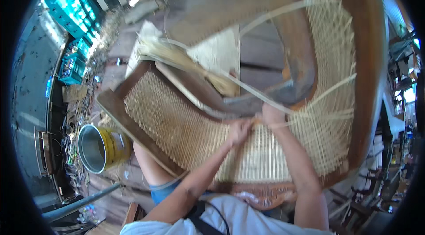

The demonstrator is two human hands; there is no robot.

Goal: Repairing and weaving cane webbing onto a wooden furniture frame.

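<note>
A curved wooden seat frame [364, 102] wraps around in front of me, with pale woven cane [168, 117] filling its left arm, its near middle and its right side. At the inner edge of the near middle, my left hand [240, 132] is closed, and what its fingers hold is hidden. Just to its right, my right hand [272, 115] is closed at the same edge, by a long pale cane strip [254, 92]. A small orange thing lies between the hands, too blurred to name. Loose strip ends [334, 88] stick out over the weave on the right.
A bundle of cane strips [177, 58] lies beyond the left arm, near a pale board [221, 49]. At left stands a yellow metal bucket [116, 146]. Teal crates [71, 5] are farther back. A metal pipe [82, 203] runs at lower left. Scraps litter the ground.
</note>
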